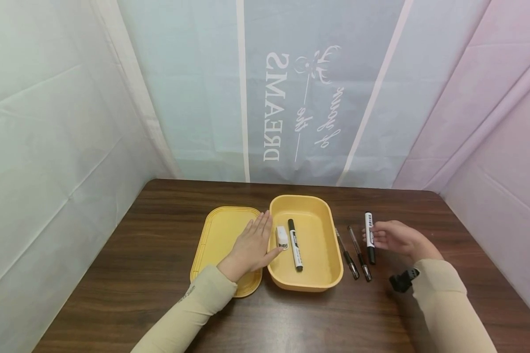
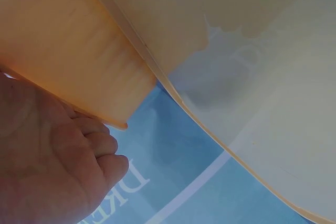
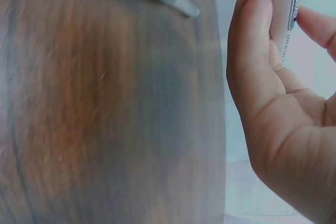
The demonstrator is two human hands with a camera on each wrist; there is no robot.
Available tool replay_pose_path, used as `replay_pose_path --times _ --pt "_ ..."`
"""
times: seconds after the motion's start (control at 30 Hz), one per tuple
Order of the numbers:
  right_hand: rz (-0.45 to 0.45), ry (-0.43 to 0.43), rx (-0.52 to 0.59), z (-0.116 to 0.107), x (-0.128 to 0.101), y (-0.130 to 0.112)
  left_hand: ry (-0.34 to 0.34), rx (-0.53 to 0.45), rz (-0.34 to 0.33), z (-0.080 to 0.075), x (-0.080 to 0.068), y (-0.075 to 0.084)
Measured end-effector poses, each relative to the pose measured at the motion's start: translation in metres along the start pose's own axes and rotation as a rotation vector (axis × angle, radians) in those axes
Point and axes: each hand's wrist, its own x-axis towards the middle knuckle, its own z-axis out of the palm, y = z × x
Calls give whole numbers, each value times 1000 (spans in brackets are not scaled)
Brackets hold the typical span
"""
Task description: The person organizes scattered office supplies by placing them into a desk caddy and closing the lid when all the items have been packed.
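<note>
While my right hand [image 1: 390, 239] pinches marker [image 1: 369, 237] at box's [image 1: 331, 230] three o'clock, step: gathering. Next: carry marker over rim. Left hand [image 1: 252, 245] flat, steadying box.

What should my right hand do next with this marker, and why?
Probably carry the marker pinched in your right hand leftward over the yellow box and lay it beside the marker already inside; your left hand steadies the box.

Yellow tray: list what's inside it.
Inside the yellow tray lie a black-and-white marker and a small white eraser by the left wall. The left hand rests against that wall from outside, thumb reaching the eraser. Nothing else shows on the tray floor.
</note>
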Motion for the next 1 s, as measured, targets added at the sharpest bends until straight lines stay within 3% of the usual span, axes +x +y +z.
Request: replay_pose_path --times 0.27,0.3,0.5,0.53,0.73,1.0 --pt "-20 -53 22 11 3 -10 1 19 2 4 2 -2" --pt "-19 -51 20 12 4 -11 19 34 8 14 5 -7" --pt "-24 -28 -26 22 5 -19 -1 34 2 13 5 -7" --pt "-30 -39 -26 24 6 -19 -21 23 -5 2 1 -2" --pt "-55 -85 -19 36 10 -23 -39 49 -10 4 0 -1" --pt "-66 -39 -90 51 13 -30 -15 51 -7 6 0 -1"
